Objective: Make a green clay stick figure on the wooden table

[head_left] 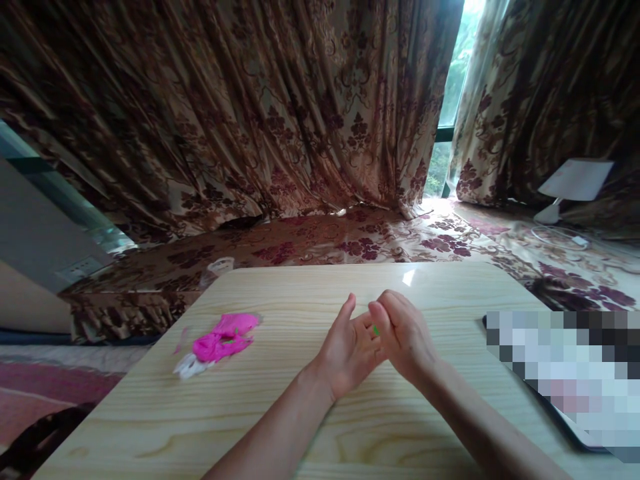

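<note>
The left hand (347, 350) is loosely spread, the right hand (407, 337) curled at its three o'clock; I can't tell which grip has the green bit (377, 330); slackness could drop it.

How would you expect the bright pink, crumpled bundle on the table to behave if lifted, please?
The bright pink, crumpled bundle would probably flop, given its irregular folds. It may feel light, as its ragged edges look thin. It seems unlikely to roll, lying flattened on the pale wood-grain table.

Table (280, 293): glossy wood grain. Curtains (280, 100): satiny cloth. Pink bundle (213, 345): crumpled, plastic-looking. Green piece (376, 330): finish unclear.
</note>
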### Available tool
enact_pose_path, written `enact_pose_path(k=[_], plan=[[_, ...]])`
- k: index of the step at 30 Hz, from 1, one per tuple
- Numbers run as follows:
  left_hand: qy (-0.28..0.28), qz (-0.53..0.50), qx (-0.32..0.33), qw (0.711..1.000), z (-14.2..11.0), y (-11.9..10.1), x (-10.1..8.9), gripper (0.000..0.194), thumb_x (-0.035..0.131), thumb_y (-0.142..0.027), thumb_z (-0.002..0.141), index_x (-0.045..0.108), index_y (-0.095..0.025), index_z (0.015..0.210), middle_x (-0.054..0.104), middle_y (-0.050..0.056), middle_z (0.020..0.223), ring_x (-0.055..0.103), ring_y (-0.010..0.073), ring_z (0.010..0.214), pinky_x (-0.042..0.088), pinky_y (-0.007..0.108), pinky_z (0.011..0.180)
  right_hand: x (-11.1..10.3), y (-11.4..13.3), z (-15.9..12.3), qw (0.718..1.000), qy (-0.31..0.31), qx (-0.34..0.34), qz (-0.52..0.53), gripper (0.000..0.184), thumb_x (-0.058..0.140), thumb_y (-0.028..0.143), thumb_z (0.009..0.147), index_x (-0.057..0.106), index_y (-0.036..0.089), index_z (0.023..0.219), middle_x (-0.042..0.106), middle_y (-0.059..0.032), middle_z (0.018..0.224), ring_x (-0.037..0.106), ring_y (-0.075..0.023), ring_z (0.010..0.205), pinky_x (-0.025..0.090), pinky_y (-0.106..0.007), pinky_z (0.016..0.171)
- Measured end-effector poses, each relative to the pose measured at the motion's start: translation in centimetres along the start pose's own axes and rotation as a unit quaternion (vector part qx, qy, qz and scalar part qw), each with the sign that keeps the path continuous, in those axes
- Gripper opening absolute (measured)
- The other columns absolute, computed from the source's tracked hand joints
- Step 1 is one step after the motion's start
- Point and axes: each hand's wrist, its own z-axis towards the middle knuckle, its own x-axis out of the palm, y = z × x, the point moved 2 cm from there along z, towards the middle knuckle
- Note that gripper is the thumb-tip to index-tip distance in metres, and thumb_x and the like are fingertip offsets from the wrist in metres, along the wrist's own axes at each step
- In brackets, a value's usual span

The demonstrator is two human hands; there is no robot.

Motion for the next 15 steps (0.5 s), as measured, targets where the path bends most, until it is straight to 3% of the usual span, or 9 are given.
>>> enact_pose_path(k=[2,5,7,11,15], plan=[[-0.003,-0.033,0.022,0.999,-0.1,-0.4,0.1,0.045,0.041,-0.05,0.082,0.057,-0.011,0.095,0.064,0.007,0.083,0.061,0.0151,0.077,0.043,0.024,0.071,0.4,0.5,-0.1,0.999,0.023,-0.035,0.001,0.013,0.044,0.024,0.085,0.054,0.018,0.09,0.06,-0.0068,0.093,0.052,-0.0202,0.094,0.04,-0.036,0.083],[-0.021,-0.035,0.083,0.996,-0.2,-1.5,0.1,0.037,0.043,-0.046,0.082,0.058,-0.013,0.09,0.064,0.005,0.08,0.061,0.015,0.076,0.045,0.025,0.07,1.1,0.7,-0.2,0.997,0.046,-0.065,-0.022,0.036,0.046,0.017,0.082,0.046,0.019,0.118,0.053,-0.0086,0.12,0.033,-0.0255,0.124,0.021,-0.05,0.102],[-0.051,-0.012,0.119,0.992,-0.2,-2.1,-0.1,0.029,0.047,-0.04,0.082,0.058,-0.014,0.09,0.063,0.004,0.08,0.06,0.0135,0.072,0.045,0.024,0.067,1.3,0.6,-0.2,0.995,0.053,-0.081,-0.02,0.042,0.047,0.014,0.081,0.044,0.021,0.122,0.051,-0.0081,0.124,0.027,-0.0261,0.128,0.018,-0.054,0.103],[-0.141,0.057,0.165,0.974,-0.1,-2.3,-0.8,0.024,0.059,-0.034,0.075,0.057,-0.016,0.09,0.06,0.0,0.073,0.056,0.008,0.059,0.043,0.019,0.053,1.1,0.8,-0.3,0.992,0.044,-0.09,0.072,0.044,0.05,0.015,0.077,0.046,0.022,0.121,0.045,-0.0086,0.13,0.033,-0.0253,0.124,0.031,-0.048,0.099],[-0.146,0.084,0.168,0.971,-0.2,-2.3,-1.2,0.035,0.058,-0.047,0.072,0.045,-0.017,0.061,0.043,-0.006,0.048,0.036,0.0037,0.034,0.023,0.016,0.031,0.5,0.9,-0.2,0.991,-0.023,-0.054,0.118,0.035,0.044,0.012,0.081,0.052,0.022,0.113,0.053,-0.0083,0.116,0.047,-0.0221,0.111,0.04,-0.044,0.093]])
